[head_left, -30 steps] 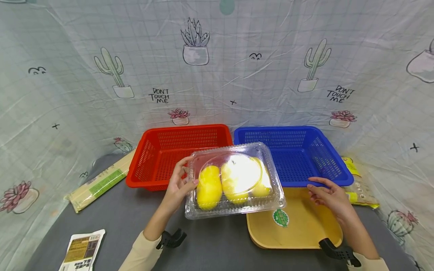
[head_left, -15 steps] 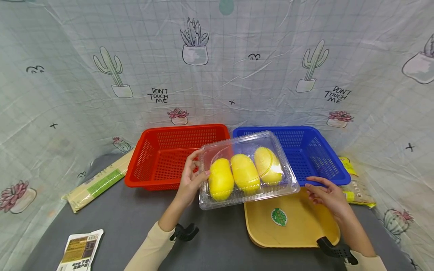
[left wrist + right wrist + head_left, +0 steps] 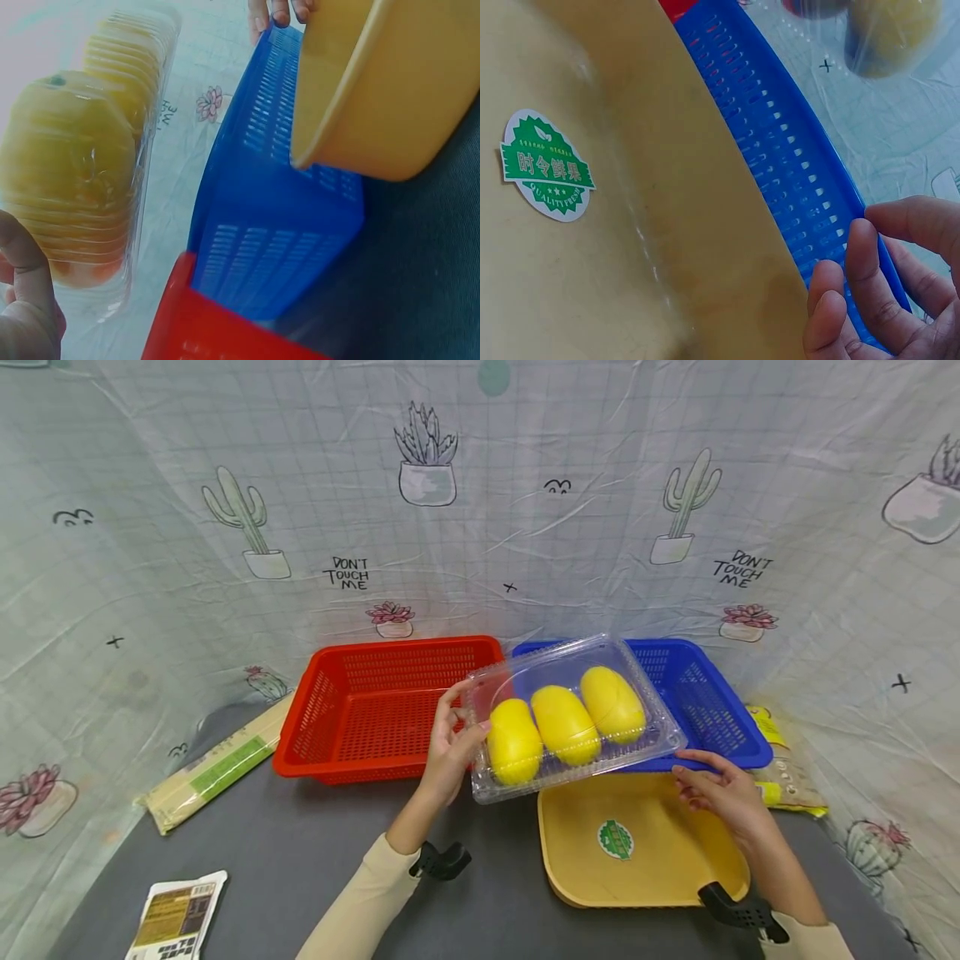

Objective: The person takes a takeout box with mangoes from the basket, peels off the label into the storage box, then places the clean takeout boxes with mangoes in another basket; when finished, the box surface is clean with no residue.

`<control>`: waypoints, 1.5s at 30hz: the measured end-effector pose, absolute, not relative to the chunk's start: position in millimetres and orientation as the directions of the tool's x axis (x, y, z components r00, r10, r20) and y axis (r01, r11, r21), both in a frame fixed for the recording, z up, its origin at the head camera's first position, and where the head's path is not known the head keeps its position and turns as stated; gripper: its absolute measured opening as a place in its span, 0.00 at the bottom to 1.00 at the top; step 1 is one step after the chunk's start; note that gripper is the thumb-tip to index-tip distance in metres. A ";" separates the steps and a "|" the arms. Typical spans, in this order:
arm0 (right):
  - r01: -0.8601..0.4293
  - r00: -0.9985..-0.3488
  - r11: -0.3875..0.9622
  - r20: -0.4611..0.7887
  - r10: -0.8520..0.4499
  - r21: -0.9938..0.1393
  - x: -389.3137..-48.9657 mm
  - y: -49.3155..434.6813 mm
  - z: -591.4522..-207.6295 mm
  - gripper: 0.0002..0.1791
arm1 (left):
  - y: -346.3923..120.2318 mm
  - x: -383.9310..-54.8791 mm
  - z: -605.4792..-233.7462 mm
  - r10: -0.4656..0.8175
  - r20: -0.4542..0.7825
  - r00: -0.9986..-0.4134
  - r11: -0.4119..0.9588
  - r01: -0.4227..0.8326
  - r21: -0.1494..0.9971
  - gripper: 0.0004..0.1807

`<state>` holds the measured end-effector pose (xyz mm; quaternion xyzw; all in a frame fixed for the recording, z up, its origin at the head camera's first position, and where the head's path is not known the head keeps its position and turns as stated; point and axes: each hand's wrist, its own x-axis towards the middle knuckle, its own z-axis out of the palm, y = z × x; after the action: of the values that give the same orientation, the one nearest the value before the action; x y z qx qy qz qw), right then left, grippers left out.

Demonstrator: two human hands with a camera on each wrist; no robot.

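Observation:
My left hand point(image 3: 450, 747) grips the left end of a clear plastic clamshell box point(image 3: 652, 714), thumb on its near face. Inside lie three yellow mangoes point(image 3: 564, 727). The box is held up and tilted, its right end higher, in front of the blue basket point(image 3: 697, 693). In the left wrist view the clamshell box point(image 3: 139, 247) stands at the left, with part of my left hand point(image 3: 30, 300) at its lower edge. My right hand point(image 3: 723, 793) pinches the front rim of the blue basket; the right wrist view shows fingers point(image 3: 877, 300) on both sides of that rim.
A red basket point(image 3: 386, 768) stands left of the blue one. Before the blue basket is a yellow tray point(image 3: 675, 860) with a green sticker. Long packet point(image 3: 217, 768) and white pouch point(image 3: 180, 914) lie left; a yellow-ended bag point(image 3: 795, 777) lies right.
My left hand has carried the clamshell box right and upward, from between the baskets to before the blue one, tilting it more. My right hand has stayed at the blue rim.

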<state>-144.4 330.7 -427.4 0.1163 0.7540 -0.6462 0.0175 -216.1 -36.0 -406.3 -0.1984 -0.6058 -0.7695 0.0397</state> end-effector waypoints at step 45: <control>0.169 -0.977 0.140 -0.147 0.153 -0.976 -142.2 332.3 -428.1 0.13 | 51.3 -274.7 -410.8 0.118 0.316 -0.941 -0.320 0.265 0.910 0.33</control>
<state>-142.2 332.3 -428.1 0.1065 0.7548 -0.6472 0.0061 -274.7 51.3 -410.8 -0.1649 -0.5812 -0.7956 0.0460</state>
